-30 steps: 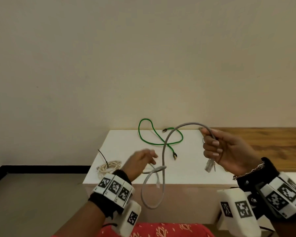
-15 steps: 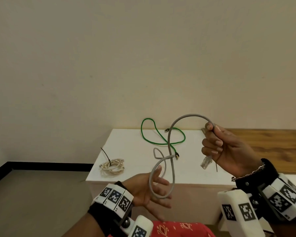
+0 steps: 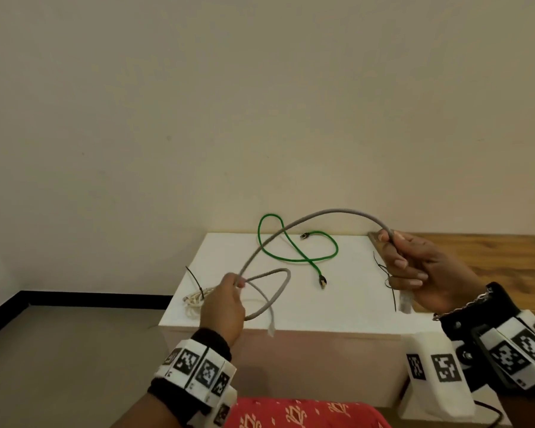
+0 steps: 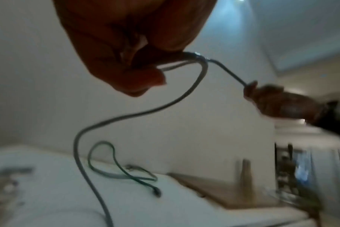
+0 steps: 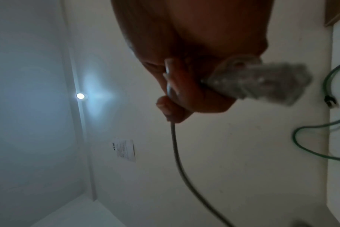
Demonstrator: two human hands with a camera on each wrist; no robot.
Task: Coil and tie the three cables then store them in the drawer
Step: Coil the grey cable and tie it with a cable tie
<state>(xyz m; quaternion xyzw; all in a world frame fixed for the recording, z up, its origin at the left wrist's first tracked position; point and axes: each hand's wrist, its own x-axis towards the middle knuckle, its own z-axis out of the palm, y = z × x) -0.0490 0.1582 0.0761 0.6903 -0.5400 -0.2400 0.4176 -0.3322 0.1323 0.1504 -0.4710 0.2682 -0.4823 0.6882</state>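
A grey cable arches above a white tabletop where a green cable and a cream coiled cable lie, beside brown wood; black-and-white checker tags band both wrists, over red cloth with a pale motif

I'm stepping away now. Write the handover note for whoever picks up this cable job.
Left hand: pinches the grey cable where a small loop starts, free plug end dangling below.
Right hand: grips the grey cable's other end, plug hanging below the fingers, with a black tie.
Green cable: loose and uncoiled on the white top.
Beige cable: coiled with a black tie on it, at the top's left edge.
Done: beige, apparently.
Left: coil and tie grey, then green; store all three. No drawer is in view.
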